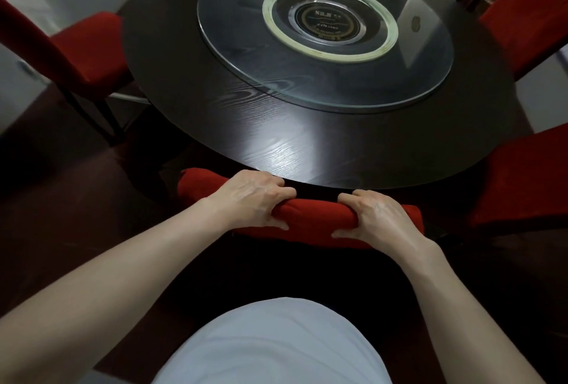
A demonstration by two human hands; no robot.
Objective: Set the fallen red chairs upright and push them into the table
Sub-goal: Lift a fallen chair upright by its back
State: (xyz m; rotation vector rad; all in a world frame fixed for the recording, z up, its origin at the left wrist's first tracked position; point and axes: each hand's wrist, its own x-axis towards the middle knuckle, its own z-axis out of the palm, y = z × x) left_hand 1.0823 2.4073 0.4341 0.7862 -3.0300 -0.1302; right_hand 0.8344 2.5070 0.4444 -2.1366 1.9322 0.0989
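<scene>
The padded top of a red chair back (316,210) is being gripped by both hands in the lower middle of the frame. It is being held toward its left end by the left hand (255,199), with the fingers curled over the far side and the thumb pressed against the near side. It is being clasped in the same way just right of centre by the right hand (379,217), and a short stretch of red fabric is being left bare between the two hands. The chair is being kept upright, with its back just beside the near rim of the round dark table (276,144); whether the two are touching cannot be told. Its seat is being hidden by the tabletop. A round glass turntable (233,55) is being carried on the table in the upper middle of the frame. Three more red seats are being shown upright and close against the rim: a left chair (92,55) at the left edge, an upper-right chair (528,21) in the top right corner, and a right chair (522,174) at the right edge. A white shirt (276,343) is being shown at the bottom centre.
</scene>
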